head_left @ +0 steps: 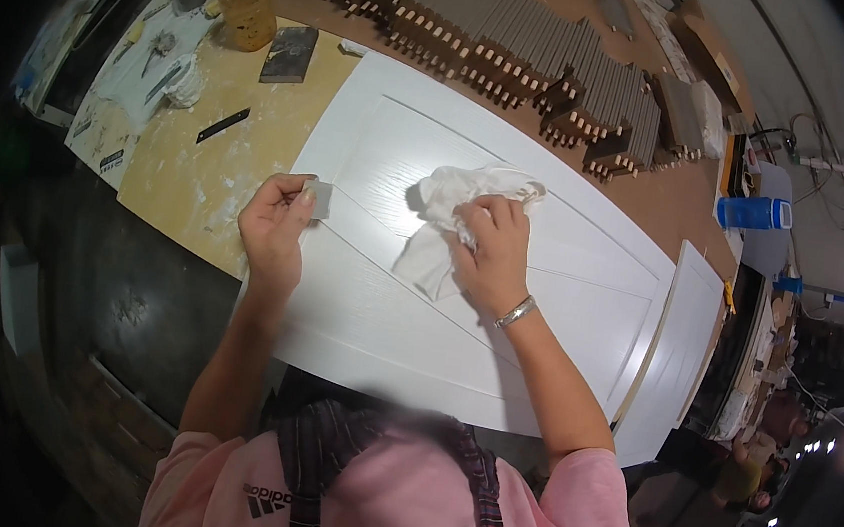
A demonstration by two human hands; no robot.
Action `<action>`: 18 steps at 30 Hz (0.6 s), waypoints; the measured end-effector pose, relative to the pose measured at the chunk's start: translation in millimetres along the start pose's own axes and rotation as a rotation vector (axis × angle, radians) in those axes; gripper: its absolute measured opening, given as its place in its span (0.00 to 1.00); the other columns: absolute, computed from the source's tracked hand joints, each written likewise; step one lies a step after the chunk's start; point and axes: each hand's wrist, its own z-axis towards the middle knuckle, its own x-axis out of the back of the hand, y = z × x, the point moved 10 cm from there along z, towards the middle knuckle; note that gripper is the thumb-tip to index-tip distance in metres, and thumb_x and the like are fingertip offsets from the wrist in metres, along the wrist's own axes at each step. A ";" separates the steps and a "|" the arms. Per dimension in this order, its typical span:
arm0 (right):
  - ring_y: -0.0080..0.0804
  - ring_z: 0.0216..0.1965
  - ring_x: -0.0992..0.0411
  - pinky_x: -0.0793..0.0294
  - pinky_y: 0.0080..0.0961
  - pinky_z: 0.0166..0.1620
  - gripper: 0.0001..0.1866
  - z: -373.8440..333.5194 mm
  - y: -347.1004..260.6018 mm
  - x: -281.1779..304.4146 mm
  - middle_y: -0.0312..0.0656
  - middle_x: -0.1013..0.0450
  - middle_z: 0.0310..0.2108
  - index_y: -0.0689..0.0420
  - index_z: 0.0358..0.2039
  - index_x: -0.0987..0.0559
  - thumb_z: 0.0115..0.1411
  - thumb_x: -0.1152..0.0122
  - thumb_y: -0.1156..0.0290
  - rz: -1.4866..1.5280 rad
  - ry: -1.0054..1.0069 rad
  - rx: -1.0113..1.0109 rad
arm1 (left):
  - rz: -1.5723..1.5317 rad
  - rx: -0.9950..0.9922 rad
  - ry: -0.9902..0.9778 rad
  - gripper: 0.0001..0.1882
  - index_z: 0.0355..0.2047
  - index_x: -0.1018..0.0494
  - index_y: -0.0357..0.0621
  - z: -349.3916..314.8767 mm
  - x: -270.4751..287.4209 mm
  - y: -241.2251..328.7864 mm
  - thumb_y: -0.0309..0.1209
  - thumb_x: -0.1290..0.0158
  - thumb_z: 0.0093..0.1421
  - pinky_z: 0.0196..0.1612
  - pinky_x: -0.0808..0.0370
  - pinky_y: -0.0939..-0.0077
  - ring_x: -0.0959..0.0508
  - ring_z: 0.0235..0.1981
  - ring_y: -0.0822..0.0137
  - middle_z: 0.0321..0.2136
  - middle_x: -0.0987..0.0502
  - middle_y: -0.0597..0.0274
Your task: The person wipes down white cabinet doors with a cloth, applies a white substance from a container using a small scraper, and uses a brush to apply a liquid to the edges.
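While the right hand is holding a white cloth on a white panel, the left hand is pinching a small grey piece

The white panel is lying across the table, its grooved face looking up and its long near edge running in front of the person's pink shirt. Near the middle of this panel, the white cloth is spreading in loose folds, and the right grip is pinching one bunched part of it between the thumb and the bent fingers. A silver bracelet is circling the right wrist. At the panel's left edge, the left grip is pressing together on the small grey piece, which is showing itself flat and squarish; whether it is touching the panel, I cannot tell.

To the left, a black bar is lying on the table, and farther back a dark block is resting near a jar with amber-coloured content. Behind the white panel, many grey-brown slats with pale ends are standing in rows. On the right, a second white panel is lying just beside the first, and a blue container is appearing beyond.
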 end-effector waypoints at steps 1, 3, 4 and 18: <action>0.46 0.44 0.34 0.36 0.39 0.47 0.19 7.7 0.3 -1.5 0.44 0.30 0.40 0.55 0.39 0.23 0.46 0.30 0.67 0.081 0.047 0.000 | 0.000 0.000 0.005 0.10 0.42 0.27 0.30 1.2 -0.3 -0.4 0.25 0.50 0.64 0.46 0.31 0.82 0.26 0.37 0.76 0.36 0.24 0.62; 0.42 0.42 0.34 0.37 0.38 0.44 0.15 23.3 -32.1 -19.6 0.42 0.30 0.40 0.53 0.36 0.23 0.47 0.32 0.69 0.195 0.014 0.058 | 0.042 -0.005 0.004 0.10 0.42 0.27 0.30 0.1 1.4 1.4 0.26 0.50 0.65 0.46 0.31 0.81 0.27 0.38 0.76 0.37 0.24 0.61; 0.40 0.41 0.34 0.36 0.38 0.43 0.12 29.4 -54.1 -28.8 0.40 0.29 0.39 0.53 0.34 0.23 0.48 0.33 0.72 0.189 -0.008 0.117 | 0.039 -0.002 0.001 0.10 0.42 0.27 0.30 0.0 1.9 1.1 0.26 0.50 0.65 0.46 0.31 0.81 0.27 0.38 0.76 0.37 0.24 0.61; 0.40 0.36 0.33 0.36 0.36 0.38 0.11 -4.3 11.9 16.3 0.37 0.29 0.33 0.53 0.29 0.23 0.43 0.42 0.80 -0.067 0.075 0.068 | 0.009 0.058 -0.083 0.12 0.45 0.27 0.30 1.2 -11.4 -6.0 0.25 0.47 0.64 0.40 0.29 0.83 0.27 0.36 0.77 0.36 0.24 0.63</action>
